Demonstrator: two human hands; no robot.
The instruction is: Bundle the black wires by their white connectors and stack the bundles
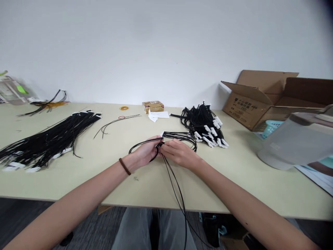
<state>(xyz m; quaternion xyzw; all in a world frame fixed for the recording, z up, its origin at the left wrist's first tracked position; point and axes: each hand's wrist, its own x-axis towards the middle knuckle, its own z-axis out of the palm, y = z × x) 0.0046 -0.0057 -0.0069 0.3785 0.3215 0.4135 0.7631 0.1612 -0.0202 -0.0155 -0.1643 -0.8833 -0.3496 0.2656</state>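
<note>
Both my hands close on the looped black wire, fingertips nearly together.

My left hand (148,151) grips the black wire (142,142), and my right hand (178,152) pinches it just beside; the exact fingertip contact is hidden. I judge it goes best with the left fingers firm, the right ones light, and the strands parallel rather than crossed. Loose tails (185,222) drop below my fingers, past the front edge of the table (125,191), where they could snag. Left of my fingers there's room before the long bundle (49,139); beyond my right fingers, the white-tipped pile (200,119) leaves less.
</note>
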